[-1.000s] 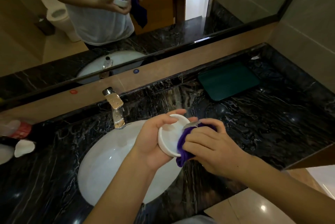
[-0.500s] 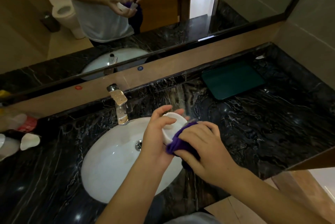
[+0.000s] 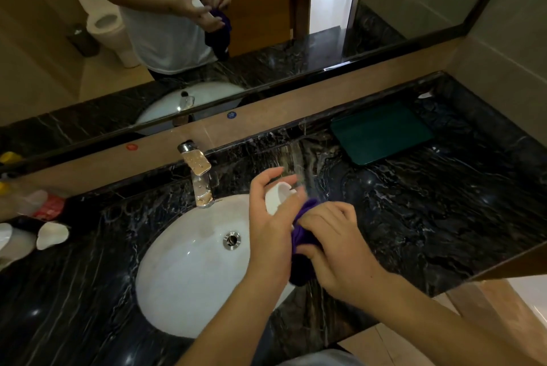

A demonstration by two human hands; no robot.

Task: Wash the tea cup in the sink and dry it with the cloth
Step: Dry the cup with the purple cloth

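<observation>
Step in hand, by judgement: drying. No water shows at the tap, and cloth and cup are already in contact.

Right hand (image 3: 334, 247): nearest the viewer, forearm entering from the lower right. Fingers curled closed around the bunched purple cloth (image 3: 305, 235), pressing it against the cup's near side. A dark tail of cloth hangs below the fist.

Left hand (image 3: 269, 217): directly left of the right hand, forearm rising from the bottom edge. Palm and thumb cradle the white tea cup (image 3: 276, 197); the upper fingers are spread and only loosely bent, so the grip is partly open. The cup's rim is blurred, so its exact tilt cannot be told.

The cup sits between both hands, above the right-hand edge of the white sink (image 3: 183, 271).

Next move, by judgement: turn the cup in the left hand so the cloth reaches unwiped surfaces, keeping enough grip that a wet cup does not slip.

Beyond the left hand stands the chrome tap (image 3: 198, 176). Further beyond the right hand, a dark green tray (image 3: 381, 132) lies on the black marble counter (image 3: 444, 217).
</observation>
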